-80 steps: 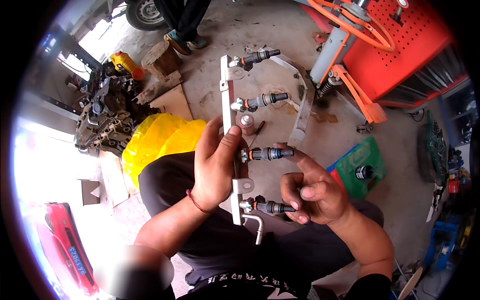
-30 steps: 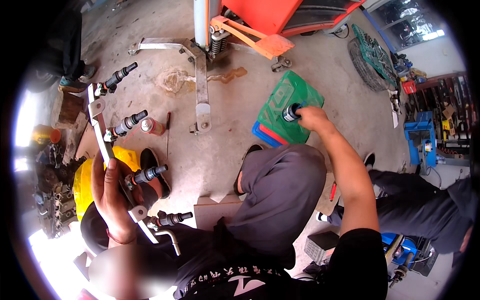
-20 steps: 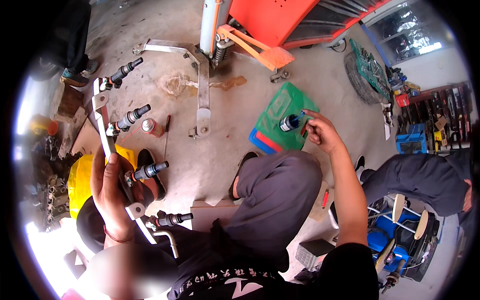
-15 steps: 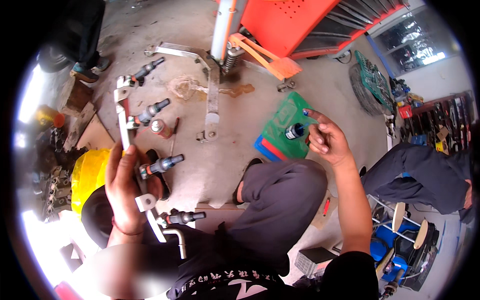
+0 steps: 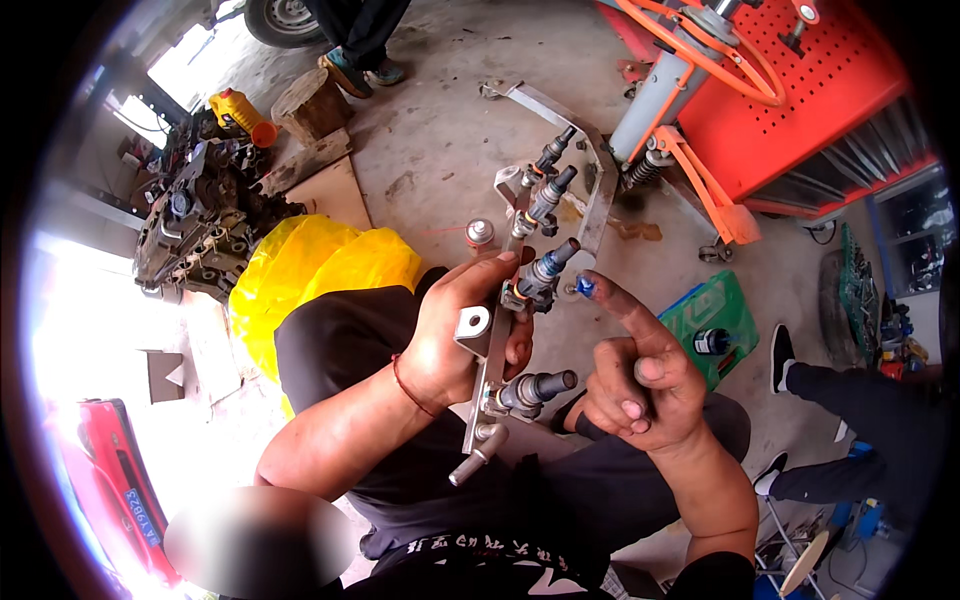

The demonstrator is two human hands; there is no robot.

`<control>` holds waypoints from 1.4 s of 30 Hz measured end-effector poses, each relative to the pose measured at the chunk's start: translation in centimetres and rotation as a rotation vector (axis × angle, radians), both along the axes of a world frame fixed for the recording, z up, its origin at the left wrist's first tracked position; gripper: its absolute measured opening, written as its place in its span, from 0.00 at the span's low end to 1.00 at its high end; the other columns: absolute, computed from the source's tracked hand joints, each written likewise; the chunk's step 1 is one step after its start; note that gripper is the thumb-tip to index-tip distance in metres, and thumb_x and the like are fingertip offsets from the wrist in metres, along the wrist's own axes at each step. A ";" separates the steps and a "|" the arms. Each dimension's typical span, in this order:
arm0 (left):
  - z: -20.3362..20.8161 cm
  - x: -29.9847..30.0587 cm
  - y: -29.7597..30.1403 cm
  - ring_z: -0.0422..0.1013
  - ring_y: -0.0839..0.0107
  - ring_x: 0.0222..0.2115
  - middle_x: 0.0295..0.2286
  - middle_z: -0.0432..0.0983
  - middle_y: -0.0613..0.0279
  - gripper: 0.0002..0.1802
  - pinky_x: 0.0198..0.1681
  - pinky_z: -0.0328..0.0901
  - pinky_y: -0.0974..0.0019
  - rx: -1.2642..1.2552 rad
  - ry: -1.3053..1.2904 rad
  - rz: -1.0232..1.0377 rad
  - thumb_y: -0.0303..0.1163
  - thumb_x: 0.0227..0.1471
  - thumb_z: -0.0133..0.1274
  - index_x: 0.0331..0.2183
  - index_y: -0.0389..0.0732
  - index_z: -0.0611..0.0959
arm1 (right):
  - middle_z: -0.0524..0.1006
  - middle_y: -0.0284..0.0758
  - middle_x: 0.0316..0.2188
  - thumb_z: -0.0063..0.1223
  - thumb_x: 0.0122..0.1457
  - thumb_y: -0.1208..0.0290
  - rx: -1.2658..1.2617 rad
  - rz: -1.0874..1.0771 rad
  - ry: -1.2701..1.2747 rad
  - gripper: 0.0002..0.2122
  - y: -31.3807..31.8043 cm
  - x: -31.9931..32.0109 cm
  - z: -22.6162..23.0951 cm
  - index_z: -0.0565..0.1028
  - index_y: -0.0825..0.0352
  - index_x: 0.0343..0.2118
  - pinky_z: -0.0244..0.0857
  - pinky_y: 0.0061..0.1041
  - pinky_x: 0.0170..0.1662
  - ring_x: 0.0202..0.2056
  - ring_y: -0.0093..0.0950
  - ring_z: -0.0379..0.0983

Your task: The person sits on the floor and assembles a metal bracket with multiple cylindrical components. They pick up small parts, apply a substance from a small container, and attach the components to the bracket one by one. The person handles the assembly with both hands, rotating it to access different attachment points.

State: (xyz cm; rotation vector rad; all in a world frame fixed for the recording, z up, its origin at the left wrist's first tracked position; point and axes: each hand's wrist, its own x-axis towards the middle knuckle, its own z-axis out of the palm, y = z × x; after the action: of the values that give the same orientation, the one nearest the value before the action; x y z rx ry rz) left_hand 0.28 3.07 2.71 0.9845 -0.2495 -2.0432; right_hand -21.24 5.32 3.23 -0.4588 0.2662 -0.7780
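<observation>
A metal fuel rail [image 5: 488, 378] is gripped in my left hand [image 5: 445, 335], with the fingers wrapped round its middle. Several fuel injectors [image 5: 540, 275] stick out of it toward the upper right. At the rail's near end is a bent pipe stub [image 5: 480, 455]. My right hand [image 5: 650, 385] is just right of the rail and holds nothing. Its index finger is stretched out, the other fingers are curled, and blue paste [image 5: 585, 286] sits on the fingertip. That tip is close to an injector's end but apart from it. Beyond this hand, a small dark jar [image 5: 712, 342] stands on a green case [image 5: 690, 312].
A spray can [image 5: 480, 234] stands on the floor past the rail. An orange-and-grey hoist [image 5: 650, 110] and red cabinet [image 5: 790, 120] are at the far right. Yellow plastic sheeting [image 5: 320, 265] and an engine [image 5: 190, 215] lie left. Other people's legs [image 5: 850, 400] show right and far.
My view has swung left. The rail in my left hand and my right hand have come close together, bringing the blue-tipped finger near an injector. The jar stays on the green case.
</observation>
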 end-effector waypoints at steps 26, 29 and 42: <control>-0.2 0.4 0.0 0.64 0.68 0.09 0.23 0.69 0.59 0.18 0.10 0.58 0.69 -0.328 -0.327 0.319 0.39 0.64 0.43 0.49 0.37 0.72 | 0.68 0.36 0.16 0.48 0.55 0.69 -0.007 0.040 -0.030 0.37 -0.3 1.9 0.2 0.49 0.61 0.69 0.57 0.22 0.18 0.12 0.21 0.59; -0.2 0.7 0.1 0.66 0.76 0.14 0.24 0.71 0.64 0.14 0.15 0.60 0.74 -0.378 -0.328 0.350 0.37 0.63 0.48 0.45 0.38 0.73 | 0.68 0.37 0.17 0.47 0.55 0.69 -0.019 0.045 -0.051 0.35 -0.5 1.3 -0.4 0.54 0.63 0.67 0.56 0.19 0.18 0.12 0.21 0.59; 0.8 0.9 1.7 0.63 0.82 0.15 0.27 0.69 0.65 0.25 0.15 0.59 0.77 -0.681 -0.514 0.145 0.36 0.66 0.46 0.59 0.35 0.62 | 0.68 0.35 0.12 0.47 0.54 0.71 -0.297 0.144 0.364 0.31 -2.0 -2.2 0.3 0.57 0.79 0.61 0.53 0.19 0.16 0.10 0.20 0.57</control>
State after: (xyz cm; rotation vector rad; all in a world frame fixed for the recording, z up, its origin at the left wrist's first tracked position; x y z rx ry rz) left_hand 1.19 4.75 3.55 1.0175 -1.0341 -1.3764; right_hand -23.45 3.36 3.49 -0.8934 0.4539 -0.5911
